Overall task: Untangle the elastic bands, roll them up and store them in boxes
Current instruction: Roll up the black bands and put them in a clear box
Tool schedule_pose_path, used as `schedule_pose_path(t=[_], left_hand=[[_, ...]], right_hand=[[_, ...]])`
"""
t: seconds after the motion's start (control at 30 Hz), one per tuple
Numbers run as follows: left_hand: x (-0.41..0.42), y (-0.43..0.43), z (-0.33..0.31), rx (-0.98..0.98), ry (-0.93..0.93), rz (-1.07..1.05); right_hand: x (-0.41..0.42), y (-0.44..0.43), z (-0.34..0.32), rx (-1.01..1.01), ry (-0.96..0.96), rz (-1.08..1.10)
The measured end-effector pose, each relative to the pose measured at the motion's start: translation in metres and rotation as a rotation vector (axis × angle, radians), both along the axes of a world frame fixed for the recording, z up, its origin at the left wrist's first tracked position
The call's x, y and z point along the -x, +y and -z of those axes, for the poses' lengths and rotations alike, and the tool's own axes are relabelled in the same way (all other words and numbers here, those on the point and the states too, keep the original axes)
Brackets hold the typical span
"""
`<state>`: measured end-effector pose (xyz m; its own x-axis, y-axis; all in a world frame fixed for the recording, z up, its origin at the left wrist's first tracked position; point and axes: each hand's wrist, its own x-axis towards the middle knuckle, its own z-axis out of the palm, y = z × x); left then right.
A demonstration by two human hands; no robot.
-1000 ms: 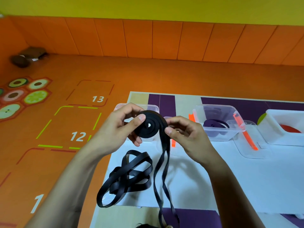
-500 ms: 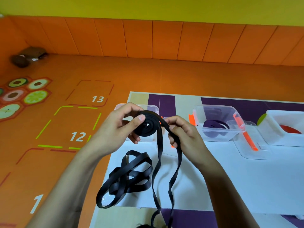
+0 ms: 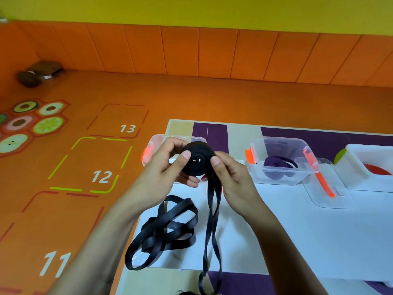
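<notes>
Black elastic band [image 3: 200, 150] is sitting half rolled into a flat coil, held up above the white sheet [image 3: 276, 231]. On its left edge the left hand [image 3: 163, 169] is gripping it, thumb pressing on the face. The right hand [image 3: 229, 177] is pinching the right edge, where two loose strands are hanging down. Below, a tangled black band [image 3: 168, 228] is lying on the sheet. Further right, a clear box [image 3: 276, 143] is holding a rolled purple band [image 3: 276, 165], and a white box [image 3: 359, 167] is holding something red.
</notes>
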<state>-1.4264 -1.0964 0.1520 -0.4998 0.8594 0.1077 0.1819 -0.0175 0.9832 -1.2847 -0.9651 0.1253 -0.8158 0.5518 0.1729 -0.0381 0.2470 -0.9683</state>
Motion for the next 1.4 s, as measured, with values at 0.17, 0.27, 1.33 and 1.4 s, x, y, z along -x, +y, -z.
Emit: schedule_pose_path(t=[0.17,0.27,1.33,1.4], left_hand=[[-0.007,0.001,0.006,0.044,-0.07,-0.003],[-0.002,-0.002,-0.003,0.164,0.022,0.022],[0.011,-0.005,-0.023,-0.064,0.154,-0.078],[0.008,-0.003,-0.02,-0.078,0.129,-0.109]], right_hand=[[0.002,-0.005,0.002,-0.153,-0.032,0.087],[-0.001,-0.003,0.004,-0.267,-0.075,0.093],[-0.004,-0.013,-0.009,0.046,-0.001,-0.047],[0.001,-0.017,-0.008,-0.023,-0.002,-0.014]])
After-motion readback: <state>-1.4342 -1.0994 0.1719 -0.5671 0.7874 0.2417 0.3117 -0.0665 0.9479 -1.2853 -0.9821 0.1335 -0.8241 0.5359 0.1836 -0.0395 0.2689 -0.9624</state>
